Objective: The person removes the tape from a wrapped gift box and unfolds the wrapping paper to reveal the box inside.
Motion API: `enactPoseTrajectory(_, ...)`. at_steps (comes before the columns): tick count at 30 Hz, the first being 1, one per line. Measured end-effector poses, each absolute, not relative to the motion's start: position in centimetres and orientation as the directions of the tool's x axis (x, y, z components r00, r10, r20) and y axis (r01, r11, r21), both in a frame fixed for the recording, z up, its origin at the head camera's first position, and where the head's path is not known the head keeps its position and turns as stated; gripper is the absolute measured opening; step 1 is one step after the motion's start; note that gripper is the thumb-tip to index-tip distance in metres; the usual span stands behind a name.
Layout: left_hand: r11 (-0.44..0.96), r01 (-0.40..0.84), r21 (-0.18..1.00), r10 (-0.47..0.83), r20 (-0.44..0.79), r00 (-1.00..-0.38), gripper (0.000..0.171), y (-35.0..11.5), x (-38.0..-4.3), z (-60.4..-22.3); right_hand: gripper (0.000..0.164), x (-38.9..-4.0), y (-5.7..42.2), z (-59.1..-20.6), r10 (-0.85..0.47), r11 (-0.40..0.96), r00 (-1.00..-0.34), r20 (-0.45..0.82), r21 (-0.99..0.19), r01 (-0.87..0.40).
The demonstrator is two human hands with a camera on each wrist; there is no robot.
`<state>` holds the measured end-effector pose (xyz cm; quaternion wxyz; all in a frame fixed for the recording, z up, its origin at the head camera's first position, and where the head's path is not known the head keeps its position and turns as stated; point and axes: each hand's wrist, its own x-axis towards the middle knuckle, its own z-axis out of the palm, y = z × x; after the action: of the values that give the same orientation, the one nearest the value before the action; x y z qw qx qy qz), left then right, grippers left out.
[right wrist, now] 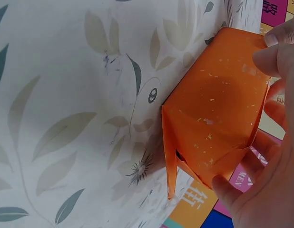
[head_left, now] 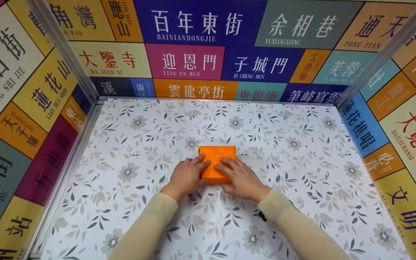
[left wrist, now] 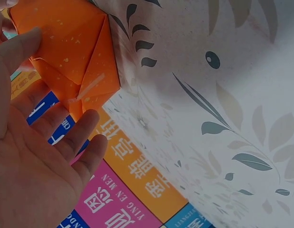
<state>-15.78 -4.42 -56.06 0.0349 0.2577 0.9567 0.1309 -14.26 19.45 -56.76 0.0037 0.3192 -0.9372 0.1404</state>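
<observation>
A small box [head_left: 217,153] wrapped in gold-flecked orange paper stands on the table, with one hand at each side. My left hand [head_left: 187,176] holds its left side, the fingers over the upper edge. In the left wrist view the left thumb [left wrist: 23,45] lies on the paper, close to a folded end with creased triangular flaps. My right hand [head_left: 243,177] holds the right side, its fingertips on the top face. At that end a paper flap [right wrist: 170,166] sticks out loose, leaving a small dark gap, as the right wrist view shows.
The table [head_left: 150,224] has a white cover printed with grey leaves and flowers. Panels [head_left: 190,61] of colourful street-name signs rise at the back, left and right. Metal frame bars [head_left: 63,47] run along the corners. A small dark piece [head_left: 262,216] shows beside the right sleeve.
</observation>
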Motion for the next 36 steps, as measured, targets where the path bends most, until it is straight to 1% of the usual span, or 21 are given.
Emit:
enactPoseTrajectory(8,0.837,0.479,0.266,0.499,-0.010,-0.867,0.066,-4.4,-15.8,-56.1,0.064,-14.2,19.2,-56.7,-0.590,0.767,-0.799,0.117,-0.226,-0.600)
enactPoseTrajectory(17,0.840,0.476,0.259,0.498,-0.022,-0.867,0.066,-4.4,-15.7,-56.1,0.061,-14.1,19.3,-56.9,-0.598,0.762,-0.790,0.135,-0.209,-0.612)
enactPoseTrajectory(23,0.833,0.480,0.275,0.497,0.009,-0.867,0.064,-4.4,-15.7,-56.2,0.058,-14.1,19.4,-57.1,-0.601,0.750,-0.782,0.164,-0.222,-0.623)
enactPoseTrajectory(27,0.831,0.481,0.278,0.499,0.008,-0.867,0.064,-4.4,-15.7,-56.2,0.055,-14.0,19.4,-57.1,-0.604,0.744,-0.779,0.168,-0.231,-0.626)
enactPoseTrajectory(32,0.832,0.481,0.278,0.501,-0.003,-0.865,0.065,-4.4,-15.7,-56.2,0.046,-13.9,19.6,-56.7,-0.587,0.748,-0.800,0.123,-0.296,-0.594)
enactPoseTrajectory(36,0.830,0.482,0.282,0.502,0.000,-0.865,0.066,-4.5,-15.7,-56.3,0.048,-14.3,19.5,-56.0,-0.564,0.757,-0.818,0.115,-0.324,-0.568)
